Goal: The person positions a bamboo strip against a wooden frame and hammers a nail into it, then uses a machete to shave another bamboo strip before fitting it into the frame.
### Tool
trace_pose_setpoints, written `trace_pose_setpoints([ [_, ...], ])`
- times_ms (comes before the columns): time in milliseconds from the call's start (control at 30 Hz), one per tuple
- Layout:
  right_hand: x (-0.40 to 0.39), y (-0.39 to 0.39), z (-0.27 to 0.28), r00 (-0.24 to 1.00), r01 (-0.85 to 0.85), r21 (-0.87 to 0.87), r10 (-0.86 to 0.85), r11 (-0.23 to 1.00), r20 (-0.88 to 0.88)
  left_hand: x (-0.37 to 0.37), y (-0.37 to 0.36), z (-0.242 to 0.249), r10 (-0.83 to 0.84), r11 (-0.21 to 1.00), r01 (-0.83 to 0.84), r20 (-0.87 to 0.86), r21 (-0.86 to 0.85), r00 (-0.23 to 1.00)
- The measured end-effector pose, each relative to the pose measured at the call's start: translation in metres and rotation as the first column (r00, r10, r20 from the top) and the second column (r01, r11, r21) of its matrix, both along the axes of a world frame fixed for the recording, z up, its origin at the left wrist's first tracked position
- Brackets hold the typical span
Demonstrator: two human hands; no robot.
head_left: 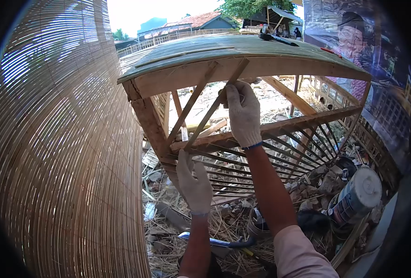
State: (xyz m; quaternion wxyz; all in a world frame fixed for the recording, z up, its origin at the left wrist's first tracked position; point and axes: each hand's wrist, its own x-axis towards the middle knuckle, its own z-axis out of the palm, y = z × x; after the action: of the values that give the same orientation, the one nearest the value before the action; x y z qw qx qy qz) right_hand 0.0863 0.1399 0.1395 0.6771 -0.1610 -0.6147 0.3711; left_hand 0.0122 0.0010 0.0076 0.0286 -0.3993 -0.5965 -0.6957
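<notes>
Both my hands wear pale knitted work gloves. My right hand (243, 113) is closed around the upper part of a thin wooden slat (210, 116), thumb in front. The slat leans diagonally across the upper opening of a wooden frame (261, 128), its top against the curved upper board (177, 79). At the slat's lower end, my left hand (195, 187) reaches up with fingers stretched and thumb apart, its fingertips touching near the middle rail. A second slat (192, 103) stands roughly parallel to the left. Below the rail, several thin strips (279, 153) fan out.
A bamboo blind (71, 153) hangs close on the left. A hammer (277, 39) lies on the slatted top (191, 48). A paint bucket (357, 194) is at the right among rubble. A blue-and-white tool (214, 241) lies on straw below. A printed banner (386, 92) hangs at right.
</notes>
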Motion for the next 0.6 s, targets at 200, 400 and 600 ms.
trace_pose_setpoints([
  [200, 0.003, 0.003, -0.003, 0.999, 0.018, -0.086, -0.015, 0.996, 0.041, 0.000, 0.004, -0.011, 0.086, 0.992, -0.105, -0.220, -0.077, 0.972],
  [400, 0.005, 0.005, -0.003, 0.999, 0.025, -0.080, -0.021, 0.996, 0.050, 0.010, 0.007, -0.007, 0.083, 0.989, -0.106, -0.201, -0.104, 0.976],
  [600, 0.002, 0.007, -0.007, 1.000, 0.011, -0.061, -0.011, 0.998, 0.003, 0.016, 0.005, -0.011, 0.015, 0.999, -0.023, -0.168, -0.046, 0.986],
])
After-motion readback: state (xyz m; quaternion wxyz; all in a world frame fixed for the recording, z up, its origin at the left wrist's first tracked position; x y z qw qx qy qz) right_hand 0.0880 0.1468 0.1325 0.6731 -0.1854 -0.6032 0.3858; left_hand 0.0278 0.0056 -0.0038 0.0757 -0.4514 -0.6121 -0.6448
